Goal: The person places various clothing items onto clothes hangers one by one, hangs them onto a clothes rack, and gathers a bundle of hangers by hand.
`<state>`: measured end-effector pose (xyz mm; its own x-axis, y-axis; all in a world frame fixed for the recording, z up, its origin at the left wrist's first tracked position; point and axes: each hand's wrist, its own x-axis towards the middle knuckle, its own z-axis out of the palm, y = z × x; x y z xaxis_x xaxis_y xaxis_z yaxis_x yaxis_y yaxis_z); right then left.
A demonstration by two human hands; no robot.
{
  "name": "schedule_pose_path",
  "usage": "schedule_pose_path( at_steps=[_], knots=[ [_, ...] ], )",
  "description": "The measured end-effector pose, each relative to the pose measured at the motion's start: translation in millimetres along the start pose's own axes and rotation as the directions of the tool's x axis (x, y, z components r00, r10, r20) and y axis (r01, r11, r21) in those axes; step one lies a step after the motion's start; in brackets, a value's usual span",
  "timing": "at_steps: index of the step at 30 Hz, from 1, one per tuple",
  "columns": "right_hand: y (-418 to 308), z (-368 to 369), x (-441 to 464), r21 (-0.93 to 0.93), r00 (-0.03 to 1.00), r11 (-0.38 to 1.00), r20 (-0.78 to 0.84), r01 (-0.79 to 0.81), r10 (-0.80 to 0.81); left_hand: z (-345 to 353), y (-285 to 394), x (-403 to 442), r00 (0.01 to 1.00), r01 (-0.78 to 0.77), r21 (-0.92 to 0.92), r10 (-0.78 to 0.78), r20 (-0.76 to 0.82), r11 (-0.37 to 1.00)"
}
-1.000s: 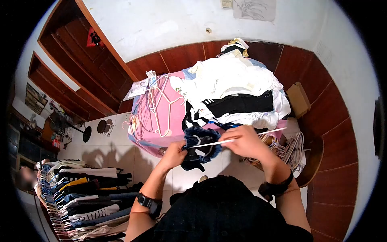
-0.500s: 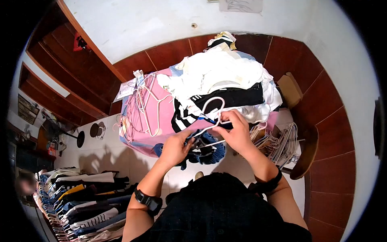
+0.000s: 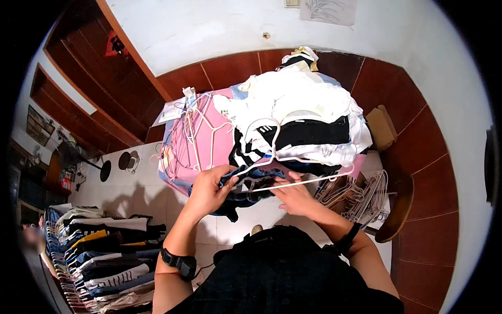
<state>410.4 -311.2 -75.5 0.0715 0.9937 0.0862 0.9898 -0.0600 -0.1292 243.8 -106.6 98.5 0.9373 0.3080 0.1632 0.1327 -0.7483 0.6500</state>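
In front of me, my left hand (image 3: 210,192) is closed on the edge of a dark blue garment (image 3: 257,172), which looks like denim. One end of a white clothes hanger (image 3: 314,181) lies inside that edge beside my left fingers. The hanger's hook points toward the clothes pile, and its other end sticks out past the garment on the right. Below the hanger's lower bar, my right hand (image 3: 294,194) has its fingers at the garment's right side, pinching the cloth; the fingertips are partly hidden.
White and black clothes (image 3: 298,102) are heaped on a pink-covered surface (image 3: 224,138). Loose hangers (image 3: 196,133) lie at its left, and many more hangers (image 3: 368,196) are bunched near a brown chair (image 3: 400,209). At lower left stands a rack of hung clothes (image 3: 112,261), with another person partly visible behind.
My right hand has let go of the hanger near its hook and moved down to the garment. The hanger has turned, its right end now showing. My left hand keeps its grip.
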Motion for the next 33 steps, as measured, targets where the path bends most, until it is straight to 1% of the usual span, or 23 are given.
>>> schedule_pose_path(
  at_steps=[1, 2, 3, 4, 5, 7, 8, 9, 11, 12, 13, 17, 19, 20, 21, 22, 23, 26, 28, 29, 31, 32, 33],
  knots=[
    [4.1, 4.5, 0.7, 0.001, 0.999, 1.0, -0.039, -0.012, 0.012, -1.6, -2.7, -3.3, 1.0, 0.007, 0.001, -0.007, -0.007, 1.0],
    [5.8, 7.6, 1.1, 0.0, 0.999, 1.0, -0.037, -0.004, 0.004, -2.5, -7.1, -6.8, 1.0, -0.003, -0.024, 0.004, 0.007, 1.0],
    [8.9, 9.9, 1.7, 0.011, 0.995, 1.0, -0.094, -0.025, 0.026, -3.1, -12.1, -9.4, 1.0, -0.016, -0.051, 0.017, 0.021, 0.999],
    [13.4, 11.2, 1.5, 0.023, 0.987, 0.999, -0.153, -0.047, 0.05, -3.9, -20.7, -14.2, 0.998, 0.045, -0.047, -0.042, 0.047, 0.998],
    [15.7, 10.7, -2.0, 0.019, 0.987, 0.999, -0.152, -0.046, 0.048, -5.8, -28.0, -18.8, 0.998, 0.044, -0.049, -0.042, 0.044, 0.998],
    [19.6, 9.2, -13.2, 0.03, 0.95, 0.994, -0.293, -0.103, 0.108, -10.5, -43.3, -28.4, 0.999, 0.02, -0.107, -0.023, -0.035, 0.994],
    [27.0, 16.1, -17.4, 0.034, 0.907, 0.997, -0.414, -0.073, 0.08, -10.6, -57.1, -35.0, 0.996, 0.058, -0.13, -0.066, -0.055, 0.99],
    [29.0, 8.9, -24.8, 0.024, 0.899, 0.996, -0.43, -0.084, 0.086, -13.5, -65.4, -40.1, 0.997, 0.054, -0.13, -0.061, -0.051, 0.99],
    [36.9, -0.9, -38.4, -0.03, 0.904, 0.993, -0.417, -0.114, 0.092, -18.0, -76.4, -47.7, 0.998, 0.032, -0.046, -0.035, -0.056, 0.998],
    [40.2, -5.4, -43.4, -0.041, 0.893, 0.988, -0.436, -0.148, 0.116, -20.1, -80.1, -51.2, 0.998, 0.061, 0.005, -0.061, -0.009, 0.998],
    [43.3, -10.7, -50.2, -0.068, 0.892, 0.982, -0.434, -0.175, 0.129, -19.1, -82.5, -53.6, 0.999, 0.053, 0.002, -0.053, -0.001, 0.999],
    [50.5, -28.7, -71.1, -0.078, 0.876, 0.974, -0.458, -0.213, 0.155, -12.8, -84.8, -59.7, 0.998, 0.054, 0.016, -0.054, 0.029, 0.998],
    [50.2, -37.6, -80.1, -0.086, 0.874, 0.972, -0.46, -0.219, 0.156, -10.5, -88.0, -62.5, 0.994, 0.094, -0.038, -0.092, 0.054, 0.995],
    [50.0, -42.3, -84.6, -0.097, 0.875, 0.97, -0.458, -0.224, 0.157, -9.3, -89.6, -63.2, 0.994, 0.091, -0.037, -0.088, 0.058, 0.995],
    [50.3, -44.7, -87.5, -0.098, 0.874, 0.969, -0.46, -0.228, 0.159, -7.6, -91.5, -63.1, 0.997, 0.056, -0.047, -0.053, 0.052, 0.997],
    [50.4, -46.5, -90.8, -0.131, 0.872, 0.966, -0.47, -0.222, 0.136, -5.3, -93.6, -63.6, 0.999, 0.022, -0.058, -0.019, 0.046, 0.998],
    [48.6, -49.4, -93.7, -0.162, 0.871, 0.963, -0.478, -0.216, 0.115, -3.1, -97.9, -64.9, 0.999, 0.02, -0.059, -0.017, 0.05, 0.998],
    [42.0, -58.0, -98.4, -0.167, 0.874, 0.963, -0.473, -0.211, 0.109, 4.1, -106.2, -67.6, 0.997, 0.029, -0.035, -0.027, 0.066, 0.999],
    [38.0, -64.3, -98.5, -0.177, 0.873, 0.962, -0.478, -0.208, 0.1, 8.6, -105.7, -70.2, 0.994, 0.079, -0.016, -0.077, 0.082, 0.997],
    [35.7, -68.8, -98.6, -0.189, 0.89, 0.967, -0.45, -0.174, 0.072, 9.6, -102.1, -70.8, 0.993, 0.082, -0.017, -0.08, 0.081, 0.997],
    [32.1, -76.4, -98.3, -0.197, 0.908, 0.971, -0.418, -0.137, 0.043, 11.6, -94.1, -70.4, 0.997, -0.022, 0.082, 0.015, 0.077, 0.996],
    [30.9, -80.4, -97.7, -0.197, 0.912, 0.973, -0.408, -0.119, 0.029, 13.6, -93.6, -70.8, 0.997, -0.017, 0.079, 0.011, 0.077, 0.997],
    [29.9, -84.1, -98.4, -0.196, 0.917, 0.975, -0.399, -0.101, 0.014, 15.7, -93.6, -71.2, 0.996, -0.075, 0.156, 0.066, 0.065, 0.985]
  ],
)
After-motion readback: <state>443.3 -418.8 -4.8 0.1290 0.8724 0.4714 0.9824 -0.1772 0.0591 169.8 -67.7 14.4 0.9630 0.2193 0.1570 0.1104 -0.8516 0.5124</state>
